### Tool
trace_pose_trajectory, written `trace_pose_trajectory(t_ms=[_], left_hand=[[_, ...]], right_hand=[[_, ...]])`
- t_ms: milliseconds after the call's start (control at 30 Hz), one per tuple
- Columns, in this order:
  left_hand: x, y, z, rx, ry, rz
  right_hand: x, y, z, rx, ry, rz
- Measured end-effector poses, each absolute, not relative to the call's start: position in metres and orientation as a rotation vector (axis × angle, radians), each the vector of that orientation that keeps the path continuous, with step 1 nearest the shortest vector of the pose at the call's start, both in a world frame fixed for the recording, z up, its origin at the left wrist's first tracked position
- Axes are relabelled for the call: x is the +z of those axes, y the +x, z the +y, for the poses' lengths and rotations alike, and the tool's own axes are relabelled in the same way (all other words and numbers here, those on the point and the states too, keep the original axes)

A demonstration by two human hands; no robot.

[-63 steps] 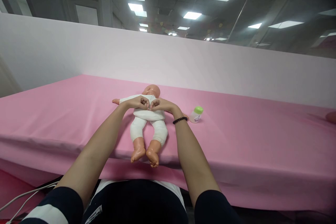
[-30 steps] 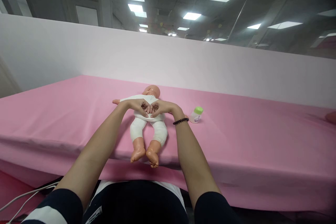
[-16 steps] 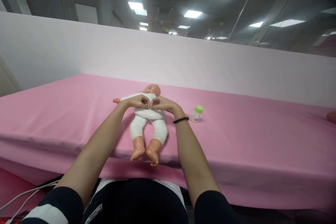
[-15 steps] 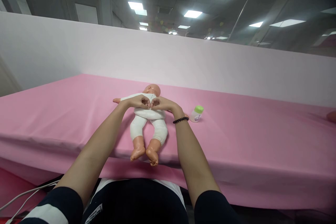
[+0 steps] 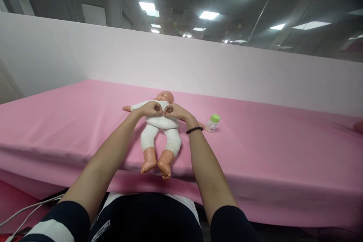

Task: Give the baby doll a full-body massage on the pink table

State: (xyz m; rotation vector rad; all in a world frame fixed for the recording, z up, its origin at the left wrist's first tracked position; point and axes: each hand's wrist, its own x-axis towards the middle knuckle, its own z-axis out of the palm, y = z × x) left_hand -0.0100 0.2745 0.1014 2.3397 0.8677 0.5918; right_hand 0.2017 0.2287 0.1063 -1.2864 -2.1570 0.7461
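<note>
A baby doll lies on its back, its feet towards me. It is dressed in a white top and white trousers; its arms are spread out. My left hand is over the doll's chest, fingers curled in a pinch on the front of the top. Opposite it, my right hand pinches the same front, the fingertips of both hands nearly touching. The tiny spot between the fingertips is hidden. A clear bottle with a green cap stands by the doll's hand on the right.
A pink sheet covers the table, hanging over its front edge. Behind it runs a white partition with a glass pane above. White cables lie at the lower left. Part of a skin-toned object shows at the far right edge.
My fingers have shifted slightly at the doll's chest, the left ones closing a little more. The doll and the bottle stay where they were.
</note>
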Motion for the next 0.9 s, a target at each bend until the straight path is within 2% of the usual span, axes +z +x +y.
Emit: trace_pose_trajectory(t_ms=[433, 700, 900], left_hand=[[0.093, -0.002, 0.275, 0.757, 2.468, 0.985], [0.092, 0.001, 0.274, 0.723, 2.544, 1.096], [0.093, 0.006, 0.271, 0.894, 2.526, 1.266]], right_hand=[[0.103, 0.194, 0.233, 0.54, -1.399, -2.089], [0.1, 0.187, 0.241, 0.434, -1.483, -2.134], [0.094, 0.19, 0.247, 0.377, -1.473, -1.93]])
